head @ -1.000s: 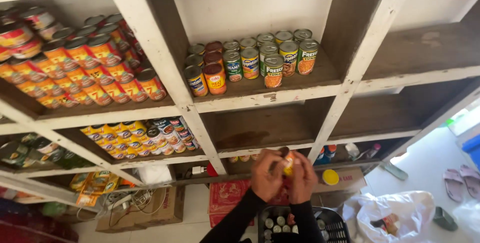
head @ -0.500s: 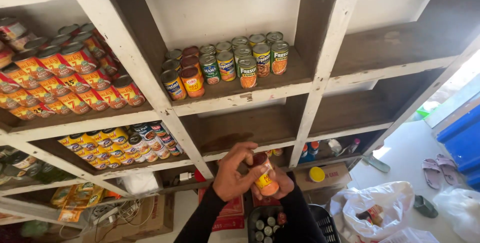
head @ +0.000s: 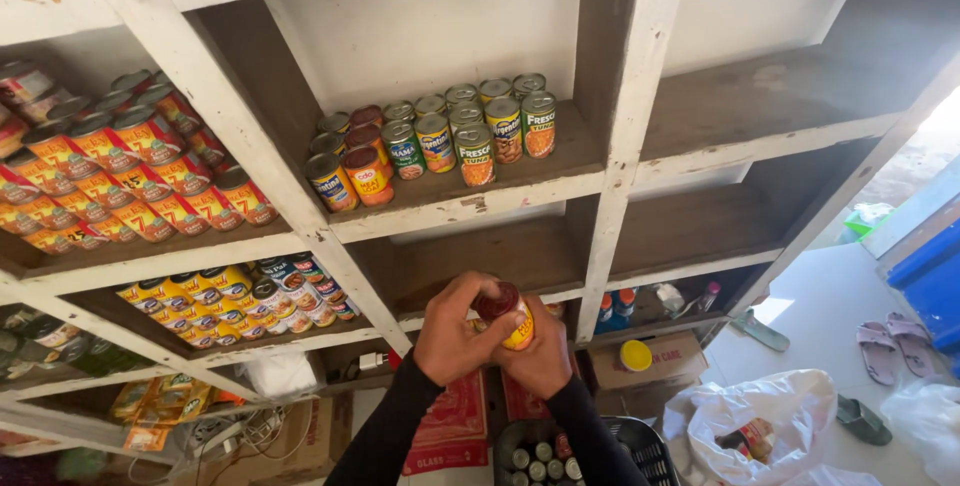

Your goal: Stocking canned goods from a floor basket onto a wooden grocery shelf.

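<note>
On the far left, stacked red-and-orange labelled tins (head: 120, 181) are seen on a white wooden shelf (head: 160, 256), with yellow-labelled tins (head: 215, 296) on the shelf below. In the middle compartment, a cluster of mixed-label round cans (head: 440, 141) is set near the front edge. Below it, near the camera, a small red-lidded can with a yellow label (head: 508, 314) is gripped between both hands: the left hand (head: 455, 338) is curled around its left side, and the right hand (head: 545, 356) is wrapped under and behind it. At the lower right, a white plastic bag (head: 770, 421) is seen on the floor.
</note>
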